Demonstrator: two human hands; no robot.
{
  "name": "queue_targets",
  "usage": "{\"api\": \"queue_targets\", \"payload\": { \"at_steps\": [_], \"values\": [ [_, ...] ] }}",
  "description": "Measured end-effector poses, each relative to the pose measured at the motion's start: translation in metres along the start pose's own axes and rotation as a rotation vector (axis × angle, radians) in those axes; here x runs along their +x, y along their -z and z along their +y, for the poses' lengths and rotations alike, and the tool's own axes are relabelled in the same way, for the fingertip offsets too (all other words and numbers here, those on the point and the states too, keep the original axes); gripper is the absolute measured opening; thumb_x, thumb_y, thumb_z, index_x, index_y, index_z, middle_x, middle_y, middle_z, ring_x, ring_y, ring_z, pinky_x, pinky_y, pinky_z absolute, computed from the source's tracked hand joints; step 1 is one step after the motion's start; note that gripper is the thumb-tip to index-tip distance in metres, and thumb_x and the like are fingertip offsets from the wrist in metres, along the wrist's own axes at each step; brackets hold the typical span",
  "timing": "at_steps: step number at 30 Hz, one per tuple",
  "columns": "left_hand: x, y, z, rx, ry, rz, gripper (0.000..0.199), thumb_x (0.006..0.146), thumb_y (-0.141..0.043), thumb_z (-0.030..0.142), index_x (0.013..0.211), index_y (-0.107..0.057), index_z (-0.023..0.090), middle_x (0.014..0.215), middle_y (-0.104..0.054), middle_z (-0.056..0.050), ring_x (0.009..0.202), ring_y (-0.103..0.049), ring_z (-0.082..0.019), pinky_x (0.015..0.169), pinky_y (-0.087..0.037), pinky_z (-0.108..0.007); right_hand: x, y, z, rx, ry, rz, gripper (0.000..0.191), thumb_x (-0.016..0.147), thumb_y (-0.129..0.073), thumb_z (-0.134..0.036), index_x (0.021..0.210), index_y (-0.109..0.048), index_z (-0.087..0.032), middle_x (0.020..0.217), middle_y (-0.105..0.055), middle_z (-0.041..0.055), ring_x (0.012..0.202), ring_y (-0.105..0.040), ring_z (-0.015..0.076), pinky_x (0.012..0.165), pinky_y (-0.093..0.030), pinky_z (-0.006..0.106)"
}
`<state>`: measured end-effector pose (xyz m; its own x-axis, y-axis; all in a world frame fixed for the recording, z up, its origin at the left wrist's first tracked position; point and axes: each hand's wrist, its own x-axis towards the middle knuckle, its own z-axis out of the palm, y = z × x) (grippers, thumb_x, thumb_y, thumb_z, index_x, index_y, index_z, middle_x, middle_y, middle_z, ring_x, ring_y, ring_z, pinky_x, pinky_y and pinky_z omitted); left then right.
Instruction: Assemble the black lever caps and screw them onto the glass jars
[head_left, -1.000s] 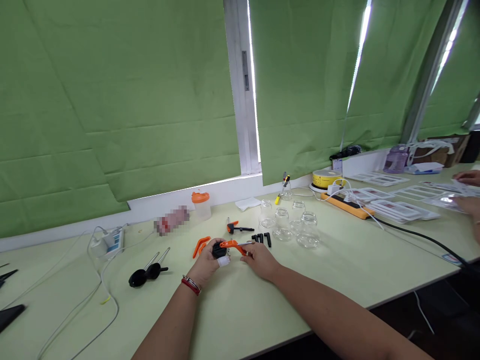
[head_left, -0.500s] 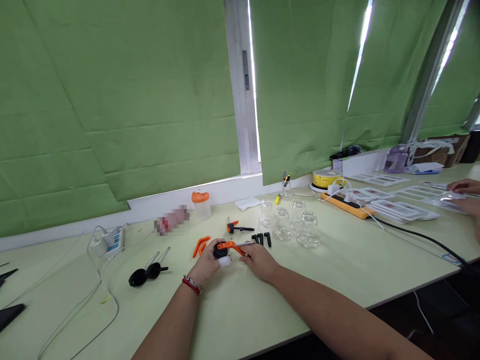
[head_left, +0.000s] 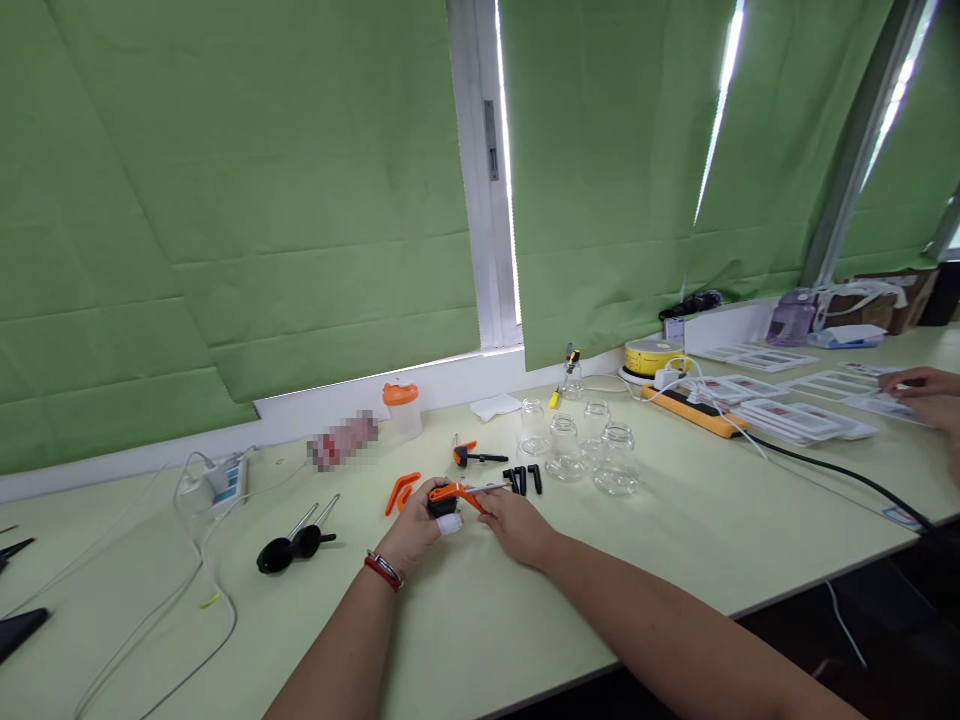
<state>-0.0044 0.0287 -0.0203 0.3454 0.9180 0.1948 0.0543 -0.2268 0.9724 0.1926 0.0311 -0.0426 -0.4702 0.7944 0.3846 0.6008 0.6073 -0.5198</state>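
My left hand (head_left: 415,527), with white tape on its thumb, is closed round a round black cap (head_left: 442,503). An orange lever (head_left: 452,491) lies across the top of that cap and slants down toward my right hand (head_left: 519,522). The fingers of my right hand pinch the lever's far end, and a thin metal rod (head_left: 487,488) shows just above them. Beyond my hands lies a black and orange assembly (head_left: 466,456) with a black stem. Loose orange levers (head_left: 401,490) are left of it, and small black elbow pieces (head_left: 534,479) lie to the right.
Several clear glass jars (head_left: 616,462) stand right of my hands. Two black caps with metal tubes (head_left: 289,550) lie left. Farther back are an orange-lidded cup (head_left: 403,412), a power strip (head_left: 694,412) and white trays (head_left: 787,420). Another person's hand (head_left: 926,385) is at the far right.
The orange lever has shifted slightly left and tilted a little at the cap; both my hands stay almost in place. The other person's hand at the right has moved slightly.
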Motion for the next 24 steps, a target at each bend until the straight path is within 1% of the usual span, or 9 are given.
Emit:
{"api": "queue_targets", "payload": {
  "at_steps": [5,13,21,24],
  "values": [
    [0.0002,-0.0006,-0.0005,-0.018,-0.001,-0.006,0.044,0.064,-0.074,0.017,0.102,-0.055,0.023,0.079,-0.057,0.003,0.072,-0.052,-0.014,0.07,-0.042,-0.026,0.0,-0.0003,-0.0003,-0.022,0.006,-0.023,0.034,0.088,-0.047,-0.015,0.119,-0.059,-0.017,0.119,-0.061,0.0103,0.112,-0.054,0.0231,0.095,-0.041,0.032],
    [-0.0008,-0.0018,0.0027,-0.029,0.008,-0.009,0.043,0.062,-0.073,0.013,0.101,-0.058,0.023,0.077,-0.057,0.002,0.071,-0.051,-0.015,0.069,-0.041,-0.026,0.0008,0.0013,-0.001,-0.041,0.003,-0.036,0.036,0.088,-0.046,-0.015,0.122,-0.058,-0.016,0.121,-0.06,0.0108,0.112,-0.054,0.0235,0.096,-0.041,0.033],
    [-0.0016,-0.0021,0.0054,-0.044,0.023,-0.006,0.044,0.059,-0.075,0.014,0.1,-0.061,0.022,0.077,-0.057,0.002,0.071,-0.051,-0.015,0.067,-0.039,-0.025,0.0009,-0.0019,0.0024,-0.056,0.002,-0.04,0.035,0.088,-0.045,-0.016,0.121,-0.058,-0.016,0.119,-0.061,0.0117,0.11,-0.055,0.0243,0.093,-0.042,0.034],
    [-0.0018,-0.0029,0.0065,-0.066,0.027,0.004,0.043,0.06,-0.076,0.017,0.1,-0.061,0.022,0.079,-0.058,0.001,0.072,-0.052,-0.015,0.067,-0.04,-0.025,0.0003,-0.0005,0.0008,-0.059,0.005,-0.044,0.035,0.088,-0.046,-0.016,0.12,-0.058,-0.016,0.118,-0.062,0.0114,0.109,-0.056,0.0245,0.093,-0.042,0.034]
  ]
}}
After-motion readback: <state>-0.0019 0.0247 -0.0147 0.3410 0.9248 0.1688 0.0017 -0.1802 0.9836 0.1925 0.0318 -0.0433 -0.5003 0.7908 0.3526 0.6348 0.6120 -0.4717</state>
